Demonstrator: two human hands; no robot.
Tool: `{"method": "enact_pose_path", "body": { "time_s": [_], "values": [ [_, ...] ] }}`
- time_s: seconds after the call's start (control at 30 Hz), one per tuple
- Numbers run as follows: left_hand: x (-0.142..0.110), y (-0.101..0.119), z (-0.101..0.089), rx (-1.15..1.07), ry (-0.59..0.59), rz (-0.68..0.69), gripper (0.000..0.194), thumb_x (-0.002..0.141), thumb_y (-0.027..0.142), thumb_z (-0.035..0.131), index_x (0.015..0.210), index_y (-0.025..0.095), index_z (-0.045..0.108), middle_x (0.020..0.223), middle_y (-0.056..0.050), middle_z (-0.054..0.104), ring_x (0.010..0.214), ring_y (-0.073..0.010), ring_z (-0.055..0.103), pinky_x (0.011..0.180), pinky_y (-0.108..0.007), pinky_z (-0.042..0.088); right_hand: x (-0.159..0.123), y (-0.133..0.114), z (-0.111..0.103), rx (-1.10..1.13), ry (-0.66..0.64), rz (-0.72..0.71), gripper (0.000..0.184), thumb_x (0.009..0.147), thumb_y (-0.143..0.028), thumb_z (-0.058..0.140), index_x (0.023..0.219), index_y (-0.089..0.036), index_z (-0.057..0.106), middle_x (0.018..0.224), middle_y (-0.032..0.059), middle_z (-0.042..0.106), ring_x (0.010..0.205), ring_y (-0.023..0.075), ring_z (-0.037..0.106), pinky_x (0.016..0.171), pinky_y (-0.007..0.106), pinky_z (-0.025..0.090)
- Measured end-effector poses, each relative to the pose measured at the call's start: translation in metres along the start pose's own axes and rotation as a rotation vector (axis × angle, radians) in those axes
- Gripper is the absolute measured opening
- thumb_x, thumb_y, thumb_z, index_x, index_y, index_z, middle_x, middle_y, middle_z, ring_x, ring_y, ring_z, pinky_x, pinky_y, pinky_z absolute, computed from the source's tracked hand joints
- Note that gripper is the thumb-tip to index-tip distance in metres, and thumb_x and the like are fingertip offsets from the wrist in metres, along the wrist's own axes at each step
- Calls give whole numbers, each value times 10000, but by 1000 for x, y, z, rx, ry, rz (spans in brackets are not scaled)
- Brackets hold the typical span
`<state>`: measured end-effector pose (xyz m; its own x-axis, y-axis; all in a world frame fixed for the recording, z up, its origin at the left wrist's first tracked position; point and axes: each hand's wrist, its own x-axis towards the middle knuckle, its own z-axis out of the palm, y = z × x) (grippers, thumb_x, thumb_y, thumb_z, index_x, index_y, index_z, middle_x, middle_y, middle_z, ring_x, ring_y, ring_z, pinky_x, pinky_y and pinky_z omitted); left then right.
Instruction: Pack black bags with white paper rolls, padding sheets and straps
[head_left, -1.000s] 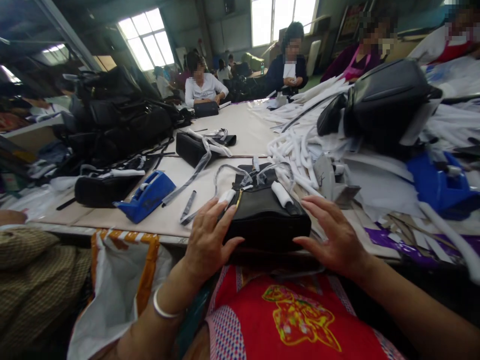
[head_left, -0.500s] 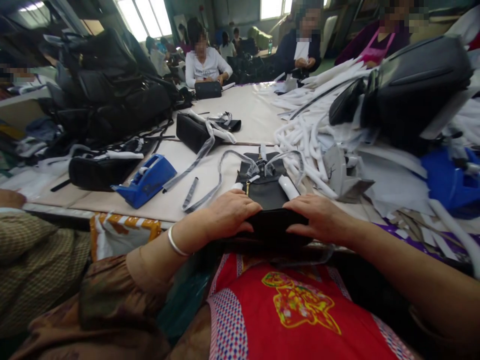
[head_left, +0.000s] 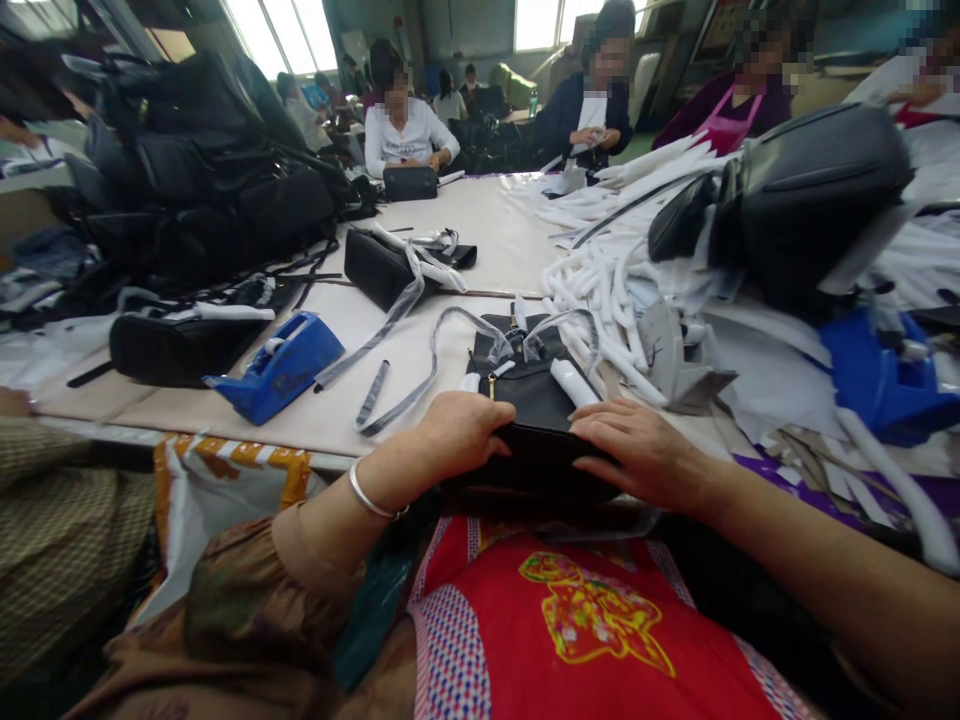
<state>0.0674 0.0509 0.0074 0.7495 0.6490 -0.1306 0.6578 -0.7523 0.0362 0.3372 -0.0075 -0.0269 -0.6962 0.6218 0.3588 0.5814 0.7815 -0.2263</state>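
Far left of the held bag [head_left: 534, 405] and beyond it, a heap of black bags [head_left: 202, 190] stood piled. Nearer, well to the left of the held bag, a dark bag [head_left: 169, 348] lay on its side with white wrapping along its top. A white sack [head_left: 294, 478] edged in orange tape hung open, left of and below the held bag. Above that sack, level with the held bag, sat a blue tape dispenser [head_left: 281, 370]. Beyond the held bag to the left, a black bag with wrapped straps [head_left: 379, 265] rested on the surface [head_left: 499, 250], and farther off sat a person in a white shirt [head_left: 405, 135]. A plastic-covered strap [head_left: 373, 393] curved out left of the held bag.

The left hand [head_left: 465, 430] had a narrow grip on the held bag's near edge, at its left. The held bag itself lay at the surface's near edge. The right hand [head_left: 645, 450] gripped the same edge at the right, fingers over, thumb beneath. Right of the held bag were white rolls [head_left: 600, 300], then a grey dispenser [head_left: 667, 350], a large black bag [head_left: 825, 190] and another blue dispenser [head_left: 881, 375].
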Motion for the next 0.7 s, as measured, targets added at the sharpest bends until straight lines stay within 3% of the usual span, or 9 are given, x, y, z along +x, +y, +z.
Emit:
{"method": "enact_pose_path", "body": {
  "time_s": [0.17, 0.23, 0.33, 0.43, 0.53, 0.63, 0.7],
  "values": [
    [-5, 2, -1, 12, 20, -3, 167, 817, 394, 681, 865, 237, 651, 808, -36, 730, 773, -238, 685, 583, -288, 388, 18, -22, -11, -170, -101, 76, 219, 858, -288, 672, 1018, -157, 601, 1013, 125, 705, 1071, 304, 620, 866, 402, 429],
    [-7, 2, 0, 15, 44, 16, 157, 813, 379, 688, 844, 230, 648, 803, -34, 727, 779, -234, 681, 594, -288, 390, 30, -37, -10, -242, -145, 144, 274, 806, -303, 727, 996, -157, 594, 1007, 124, 696, 991, 303, 629, 829, 390, 421],
    [-10, 1, 2, 16, 100, 87, 149, 806, 358, 702, 815, 223, 638, 767, -20, 715, 765, -221, 671, 618, -290, 395, 40, -53, 1, -289, -166, 252, 218, 784, -267, 742, 892, -179, 574, 857, 77, 679, 792, 253, 629, 699, 337, 392],
    [-7, -3, 5, 15, 139, 182, 177, 801, 374, 718, 815, 221, 629, 755, -12, 717, 736, -217, 666, 681, -312, 424, 38, -50, 11, -284, -169, 239, 157, 836, -257, 689, 823, -194, 546, 781, 51, 657, 733, 228, 619, 643, 315, 350],
    [-6, -9, 6, -15, 146, 265, 216, 800, 394, 734, 841, 208, 633, 776, -20, 730, 755, -220, 677, 872, -381, 439, 35, -38, 14, -259, -192, 194, 140, 884, -286, 636, 833, -193, 544, 783, 46, 657, 739, 219, 626, 631, 301, 336],
    [-18, -16, 12, -104, 306, 290, 262, 818, 373, 730, 1000, 201, 654, 1006, -73, 742, 1056, -276, 652, 1086, -495, 313, 36, -31, 14, -261, -207, 230, 179, 887, -332, 636, 826, -198, 535, 758, 32, 649, 689, 203, 619, 599, 286, 319],
    [-35, -19, 25, -199, 504, 220, 426, 812, 369, 739, 1188, 215, 613, 1287, -117, 640, 1305, -317, 492, 1144, -529, 244, 38, -30, 16, -280, -203, 245, 222, 894, -379, 630, 811, -202, 524, 739, 26, 638, 653, 195, 609, 587, 284, 314]
  ]
}}
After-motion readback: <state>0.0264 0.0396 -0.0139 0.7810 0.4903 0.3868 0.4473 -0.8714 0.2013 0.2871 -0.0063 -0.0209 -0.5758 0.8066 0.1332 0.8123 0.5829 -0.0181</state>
